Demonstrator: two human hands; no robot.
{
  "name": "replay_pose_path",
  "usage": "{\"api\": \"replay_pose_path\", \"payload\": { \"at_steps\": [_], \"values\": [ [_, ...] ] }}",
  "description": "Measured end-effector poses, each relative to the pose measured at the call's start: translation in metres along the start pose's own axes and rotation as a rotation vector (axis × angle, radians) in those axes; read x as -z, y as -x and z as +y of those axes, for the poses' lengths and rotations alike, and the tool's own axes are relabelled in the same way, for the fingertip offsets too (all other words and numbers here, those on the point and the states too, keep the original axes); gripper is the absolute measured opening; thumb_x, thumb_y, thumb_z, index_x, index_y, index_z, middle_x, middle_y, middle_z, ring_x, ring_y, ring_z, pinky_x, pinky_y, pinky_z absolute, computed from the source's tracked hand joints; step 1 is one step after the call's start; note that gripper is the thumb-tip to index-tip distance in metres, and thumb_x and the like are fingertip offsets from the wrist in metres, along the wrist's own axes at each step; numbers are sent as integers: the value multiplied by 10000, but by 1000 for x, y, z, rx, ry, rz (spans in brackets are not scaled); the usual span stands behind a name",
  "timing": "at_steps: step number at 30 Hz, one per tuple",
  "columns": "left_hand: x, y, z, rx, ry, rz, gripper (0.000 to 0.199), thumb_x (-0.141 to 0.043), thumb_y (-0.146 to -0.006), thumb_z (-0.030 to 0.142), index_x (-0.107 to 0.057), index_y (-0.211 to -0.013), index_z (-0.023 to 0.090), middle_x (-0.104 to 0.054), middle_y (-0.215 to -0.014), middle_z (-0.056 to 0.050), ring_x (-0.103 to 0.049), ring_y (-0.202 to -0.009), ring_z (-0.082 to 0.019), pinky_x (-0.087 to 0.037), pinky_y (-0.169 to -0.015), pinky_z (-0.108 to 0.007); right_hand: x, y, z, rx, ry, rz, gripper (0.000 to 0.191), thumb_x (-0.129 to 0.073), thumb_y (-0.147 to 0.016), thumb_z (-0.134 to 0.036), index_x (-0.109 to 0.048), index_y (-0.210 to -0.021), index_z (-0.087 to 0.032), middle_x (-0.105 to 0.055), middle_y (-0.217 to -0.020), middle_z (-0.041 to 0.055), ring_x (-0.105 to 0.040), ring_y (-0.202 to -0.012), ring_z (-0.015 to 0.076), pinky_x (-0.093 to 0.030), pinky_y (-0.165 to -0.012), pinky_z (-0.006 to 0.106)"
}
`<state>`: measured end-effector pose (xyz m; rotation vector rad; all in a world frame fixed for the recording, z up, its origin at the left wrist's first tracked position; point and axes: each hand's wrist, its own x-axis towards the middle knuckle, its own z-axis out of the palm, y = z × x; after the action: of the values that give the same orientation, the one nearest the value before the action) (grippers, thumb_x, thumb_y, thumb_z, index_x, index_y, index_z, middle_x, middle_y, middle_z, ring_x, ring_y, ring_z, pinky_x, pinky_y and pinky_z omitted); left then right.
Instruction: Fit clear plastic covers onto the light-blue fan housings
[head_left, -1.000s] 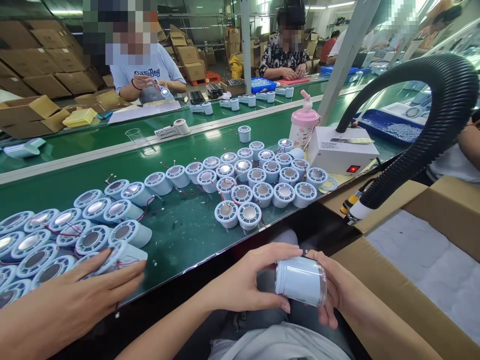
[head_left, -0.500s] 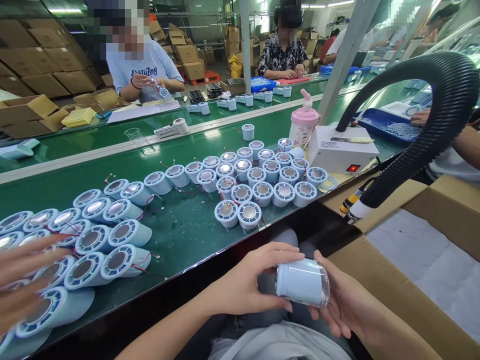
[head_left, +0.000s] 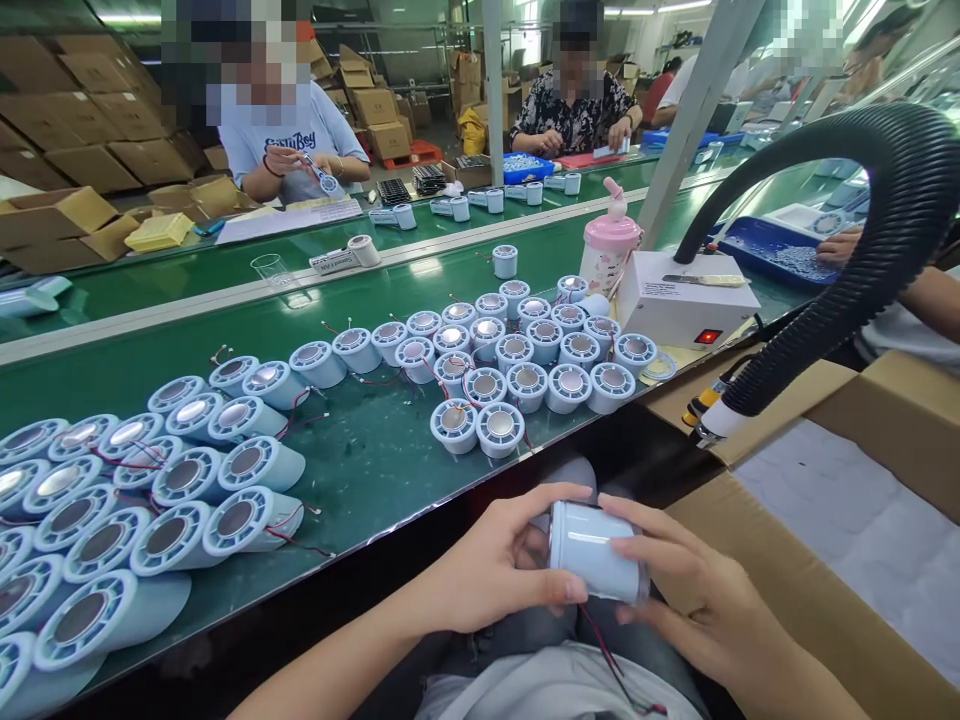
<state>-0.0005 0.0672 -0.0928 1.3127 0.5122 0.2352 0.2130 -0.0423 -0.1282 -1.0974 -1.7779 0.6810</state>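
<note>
A light blue cylindrical housing (head_left: 596, 550), with a clear rim at its right end, is held on its side above my lap. My left hand (head_left: 517, 560) grips its left end, thumb below and fingers above. Around the right end are the fingers of my right hand (head_left: 682, 570). Red and black wires (head_left: 600, 640) hang beneath the housing. On the green table (head_left: 360, 450) stand many similar blue housings with round metal discs, among them one (head_left: 500, 428) near the table's edge.
A white box (head_left: 686, 300) with a thick black hose (head_left: 840, 270) stands at the right of the table, beside a pink cup (head_left: 609, 245). An open carton (head_left: 750, 570) is at my right. Across the belt, one person (head_left: 292, 140) handles a blue part.
The housing has turned in my hands, and wires now hang below it. My right fingers have moved over its top. The blurred hand at the far left is gone.
</note>
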Motion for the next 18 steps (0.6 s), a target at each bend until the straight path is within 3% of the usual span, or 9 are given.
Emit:
{"api": "replay_pose_path", "payload": {
  "at_steps": [4,6,9,12,16,18],
  "values": [
    [1,2,3,-114,-133,36,806,-845,-633,259,-493,-1359,279,-516,-1339,-108,-545,-1182,-278,-487,-973,-396,-2,1,-1,-450,-513,68,466,-731,-824,-304,-581,-1263,-338,-619,-1270,63,-621,-1100,266,-561,-871,337],
    [2,2,2,-129,-106,10,773,-818,-676,244,-485,-1372,289,-493,-1372,-107,-501,-1251,-287,-455,-1026,-421,-3,1,-3,-564,-632,80,442,-762,-786,-358,-646,-1210,-315,-681,-1144,68,-679,-929,260,-593,-751,326],
    [2,2,-2,-80,-19,-63,786,-799,-706,245,-441,-1405,291,-558,-1305,-101,-588,-1150,-262,-481,-1000,-432,-3,1,-6,-576,-530,59,413,-792,-748,-310,-702,-1150,-313,-664,-1197,63,-691,-780,223,-599,-679,313],
    [2,0,-6,-85,-1,-90,824,-826,-668,257,-450,-1400,302,-574,-1304,-95,-607,-1117,-259,-498,-980,-424,0,3,-7,-574,-398,20,412,-756,-766,-219,-698,-1156,-340,-613,-1294,46,-699,-722,195,-596,-762,347],
    [3,-2,-12,-136,-32,-64,830,-857,-608,302,-501,-1357,337,-448,-1458,-86,-480,-1284,-305,-462,-1023,-431,1,7,-5,-418,-257,12,457,-739,-783,-184,-667,-1185,-390,-566,-1359,7,-629,-1114,274,-538,-932,346],
    [3,-4,-15,-108,31,-97,937,-860,-599,354,-406,-1418,345,-447,-1451,-102,-520,-1240,-296,-460,-1010,-442,-2,7,-6,-287,-113,41,501,-746,-784,-167,-641,-1212,-405,-552,-1374,-5,-556,-1219,265,-509,-979,325]
  ]
}}
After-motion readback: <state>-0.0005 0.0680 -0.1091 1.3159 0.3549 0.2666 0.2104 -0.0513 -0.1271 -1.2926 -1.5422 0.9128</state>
